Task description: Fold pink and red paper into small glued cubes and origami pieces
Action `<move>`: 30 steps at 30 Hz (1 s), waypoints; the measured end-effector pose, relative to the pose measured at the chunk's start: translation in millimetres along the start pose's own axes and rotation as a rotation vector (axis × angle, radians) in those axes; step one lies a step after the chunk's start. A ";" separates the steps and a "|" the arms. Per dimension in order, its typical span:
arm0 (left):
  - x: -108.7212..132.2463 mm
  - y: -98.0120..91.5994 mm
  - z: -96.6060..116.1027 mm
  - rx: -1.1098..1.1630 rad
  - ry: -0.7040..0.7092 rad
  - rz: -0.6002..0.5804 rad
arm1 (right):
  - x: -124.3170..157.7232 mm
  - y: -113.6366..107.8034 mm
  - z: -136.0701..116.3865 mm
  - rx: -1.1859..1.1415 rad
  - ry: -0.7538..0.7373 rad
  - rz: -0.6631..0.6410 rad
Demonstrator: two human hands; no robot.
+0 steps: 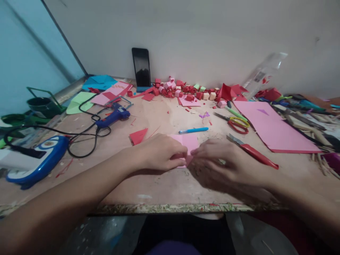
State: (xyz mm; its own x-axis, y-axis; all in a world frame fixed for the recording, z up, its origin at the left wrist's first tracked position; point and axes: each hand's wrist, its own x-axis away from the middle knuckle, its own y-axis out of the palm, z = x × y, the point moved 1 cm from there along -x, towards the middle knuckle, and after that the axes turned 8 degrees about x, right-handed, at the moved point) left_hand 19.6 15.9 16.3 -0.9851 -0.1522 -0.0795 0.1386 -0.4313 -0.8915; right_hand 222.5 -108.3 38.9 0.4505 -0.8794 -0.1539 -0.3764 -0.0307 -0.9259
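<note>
A small piece of pink paper (191,141) lies on the table between my hands, with a crease or fold visible near its lower middle. My left hand (167,152) rests on its left side, fingers curled and thumb close to the index finger, gripping the sheet. At the right edge, my right hand (221,156) is closed with its fingertips on the paper; slight blur softens its outline. Just beyond the sheet is a blue pen (193,130). Red-handled scissors (252,152) lie beside my right hand, and a red paper piece (138,136) is beyond my left wrist.
A blue glue gun (113,117) and its black cord occupy the left, near a blue-and-white device (39,161). Small paper cubes (172,88) line the wall beside a propped phone (141,67). Yellow-and-red scissors (236,123) and large pink sheets (273,127) lie right.
</note>
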 end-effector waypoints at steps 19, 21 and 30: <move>-9.0 -0.2 -15.9 0.029 0.041 0.076 | -11.2 -0.7 78.8 0.009 -0.054 0.101; -9.7 0.7 -15.8 0.030 0.029 0.095 | -10.8 -3.5 77.8 -0.023 -0.054 0.115; -9.5 2.0 -20.3 0.066 0.055 0.127 | -9.5 -5.1 78.6 -0.120 -0.181 0.006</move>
State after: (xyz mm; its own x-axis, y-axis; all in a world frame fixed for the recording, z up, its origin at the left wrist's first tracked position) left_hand 27.1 34.6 6.2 -0.9632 -0.1607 -0.2156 0.2667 -0.4693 -0.8418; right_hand 283.9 -62.5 18.0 0.5822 -0.7802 -0.2288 -0.4680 -0.0914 -0.8790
